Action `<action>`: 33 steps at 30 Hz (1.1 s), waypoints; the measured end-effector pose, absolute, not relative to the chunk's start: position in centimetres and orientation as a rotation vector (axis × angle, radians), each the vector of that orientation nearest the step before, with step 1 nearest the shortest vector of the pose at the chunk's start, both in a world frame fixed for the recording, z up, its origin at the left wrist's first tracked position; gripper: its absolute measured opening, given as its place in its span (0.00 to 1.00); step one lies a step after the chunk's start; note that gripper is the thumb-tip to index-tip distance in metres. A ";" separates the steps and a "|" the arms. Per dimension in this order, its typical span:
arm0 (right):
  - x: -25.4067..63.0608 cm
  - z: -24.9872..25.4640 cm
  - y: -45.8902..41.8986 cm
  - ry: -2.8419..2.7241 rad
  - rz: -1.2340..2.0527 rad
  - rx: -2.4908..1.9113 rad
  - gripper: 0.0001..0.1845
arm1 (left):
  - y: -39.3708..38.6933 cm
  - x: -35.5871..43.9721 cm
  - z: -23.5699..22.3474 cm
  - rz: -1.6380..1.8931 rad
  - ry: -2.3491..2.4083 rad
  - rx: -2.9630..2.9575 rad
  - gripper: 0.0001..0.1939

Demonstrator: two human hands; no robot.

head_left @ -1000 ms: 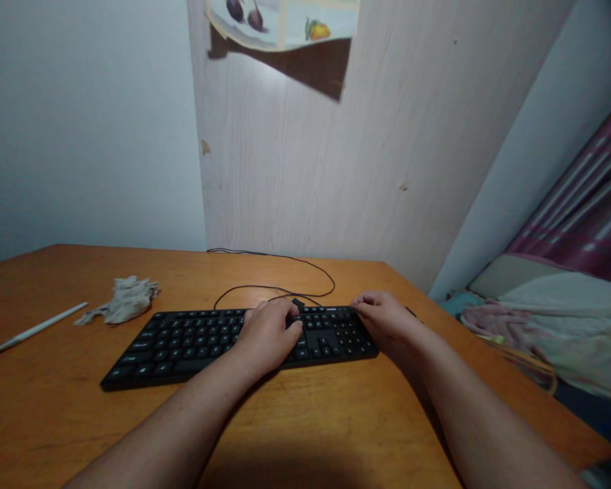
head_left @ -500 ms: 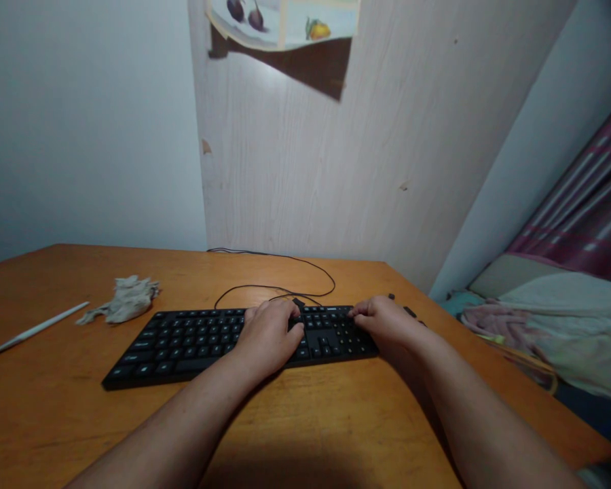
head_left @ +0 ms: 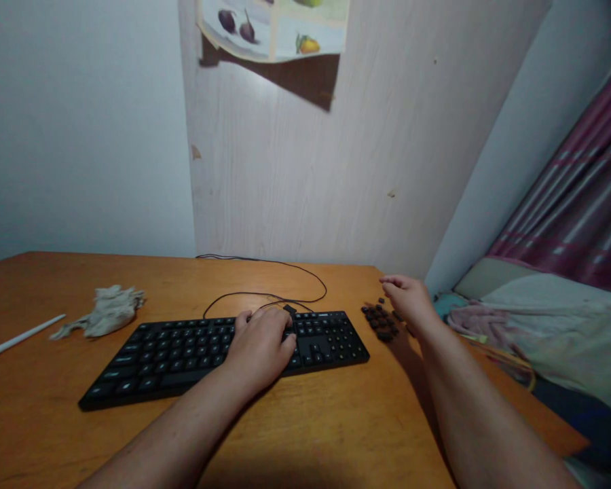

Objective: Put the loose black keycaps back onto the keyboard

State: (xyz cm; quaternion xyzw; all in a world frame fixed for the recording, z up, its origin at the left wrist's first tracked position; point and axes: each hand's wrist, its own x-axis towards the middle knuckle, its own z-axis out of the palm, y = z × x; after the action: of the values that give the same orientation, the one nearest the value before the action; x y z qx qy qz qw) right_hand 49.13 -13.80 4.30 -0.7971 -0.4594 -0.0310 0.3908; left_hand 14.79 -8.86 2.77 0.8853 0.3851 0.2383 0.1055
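A black keyboard (head_left: 183, 350) lies at a slant on the wooden desk. Across its middle rests my left hand (head_left: 262, 339), its curled fingers at the far edge and its thumb over the keys, gripping it. The number pad at the right end looks partly bare, with small posts where caps would sit. Beyond that end, several loose black keycaps (head_left: 379, 320) lie in a cluster on the desk. Raised above and to the right of this cluster is my right hand (head_left: 408, 299), thumb and fingertips pinched together. Whatever they may hold is too small to tell.
A crumpled grey-white cloth (head_left: 109, 311) and a white pen-like stick (head_left: 23, 337) lie on the left. Behind the keyboard a black cable (head_left: 265, 293) loops across the desk (head_left: 295, 428). Past the desk's right edge is bedding (head_left: 534, 312).
My right hand has left the keyboard's number pad and moved right, up over the loose keycaps, which now show. My left hand stays on the keyboard. The view has shifted slightly.
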 end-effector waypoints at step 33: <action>53.3 3.9 -10.5 -1.307 0.125 -2.300 0.03 | -9.3 14.8 2.4 0.674 1.128 2.704 0.06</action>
State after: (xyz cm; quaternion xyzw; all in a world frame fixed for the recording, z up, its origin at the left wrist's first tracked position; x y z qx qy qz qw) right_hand 53.31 -10.45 3.90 -0.8422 -0.4786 0.0458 0.2441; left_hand 14.80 -9.27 2.36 0.8974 0.3743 0.2237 0.0677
